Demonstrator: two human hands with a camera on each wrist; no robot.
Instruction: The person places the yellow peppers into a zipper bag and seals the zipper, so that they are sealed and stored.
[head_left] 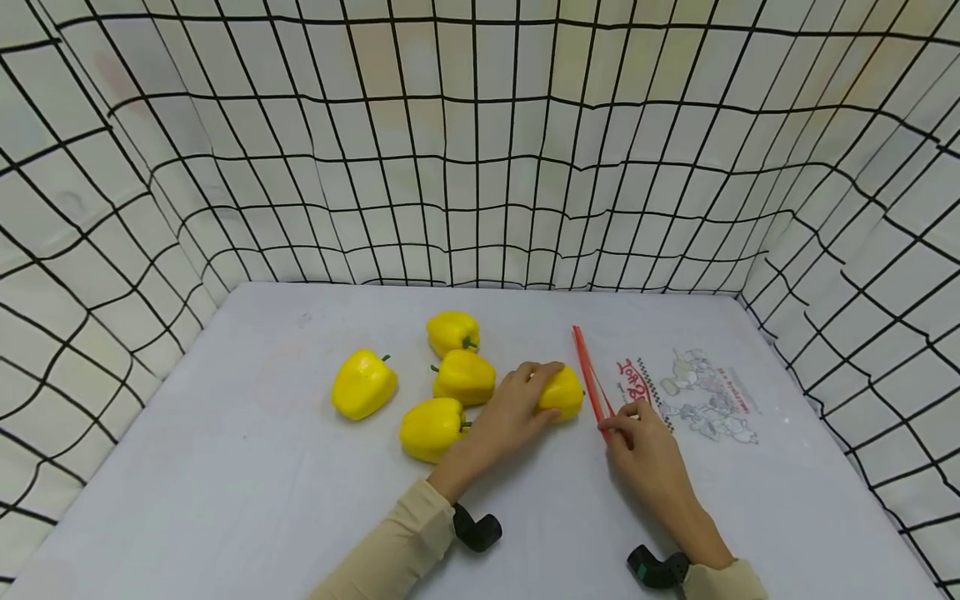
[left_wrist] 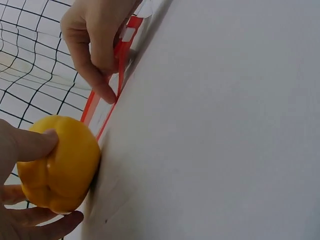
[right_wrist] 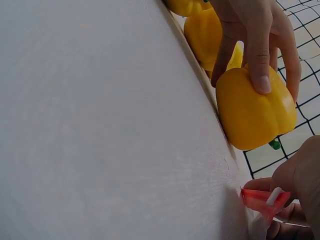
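My left hand (head_left: 517, 402) grips a yellow bell pepper (head_left: 564, 393), thumb on one side and fingers on the other, close to the mouth of a clear zip bag. In the left wrist view this pepper (left_wrist: 62, 162) sits low, right by the bag's red edge. The bag (head_left: 693, 396) lies flat, with printed drawings and a red zip strip (head_left: 588, 367) along its left side. At the near end of that strip, my right hand (head_left: 651, 454) pinches the red edge, and the two red strips stand slightly apart. A white slider (right_wrist: 274, 196) shows beside the right fingers.
Left of my left hand lie more yellow peppers: one far back (head_left: 452, 333), one in the middle (head_left: 465, 377), one nearer (head_left: 432, 429) and one farther left (head_left: 364, 384). Black netting (head_left: 480, 158) surrounds the white table (head_left: 225, 500) at the back and sides.
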